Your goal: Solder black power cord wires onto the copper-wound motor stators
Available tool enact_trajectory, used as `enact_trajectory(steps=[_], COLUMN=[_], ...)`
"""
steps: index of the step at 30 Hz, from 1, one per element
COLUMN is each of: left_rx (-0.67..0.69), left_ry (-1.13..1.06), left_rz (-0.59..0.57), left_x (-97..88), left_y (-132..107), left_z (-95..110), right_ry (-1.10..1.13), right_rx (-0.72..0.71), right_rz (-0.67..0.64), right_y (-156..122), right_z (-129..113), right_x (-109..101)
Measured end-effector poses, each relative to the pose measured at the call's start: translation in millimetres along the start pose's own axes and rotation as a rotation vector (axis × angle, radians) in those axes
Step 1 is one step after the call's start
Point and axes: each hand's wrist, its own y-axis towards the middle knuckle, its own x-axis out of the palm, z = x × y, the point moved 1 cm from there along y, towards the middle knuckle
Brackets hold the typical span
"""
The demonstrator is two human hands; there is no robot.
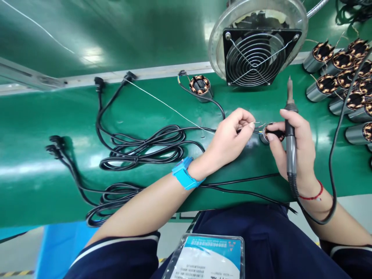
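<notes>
My left hand (231,135) is closed in a pinch on a thin solder wire (168,105), whose short end sticks out past the fingertips. My right hand (302,143) holds a soldering iron (291,149) between thumb and palm side, its tip pointing up and away from the work. The same hand's fingers also steady a motor stator (265,136), mostly hidden behind them. Coloured leads of a black power cord meet that stator, just right of my left fingertips. Another stator (200,87) stands further back with a cord beside it.
A caged fan (255,64) stands at the back. Several stators (322,88) crowd the right side. Coiled black power cords (142,157) lie across the left and front of the green bench (26,116). The iron's cable (334,166) loops over my right forearm.
</notes>
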Motion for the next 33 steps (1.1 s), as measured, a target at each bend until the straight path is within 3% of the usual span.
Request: enact_trajectory(steps=[3, 9, 17, 25, 33], left_rx=[0.013, 0.016, 0.051, 0.254, 0.018], left_ry=[-0.036, -0.157, -0.128, 0.072, -0.121], left_rz=[0.01, -0.084, -0.053, -0.093, -0.079], left_x=[-1.1, 0.9, 2.6, -2.7, -2.3], left_y=[-2, -7, -8, -6, -4], left_z=[1, 8, 6, 10, 4], right_ry=[0.024, 0.138, 0.199, 0.268, 0.149], right_rx=[-0.025, 0.023, 0.069, -0.033, -0.095], right_rz=[-0.008, 0.053, 0.07, 0.094, -0.054], right_y=[-1, 0, 3, 2, 0], right_z=[-2, -4, -4, -1, 2], right_x=[3, 9, 11, 15, 10])
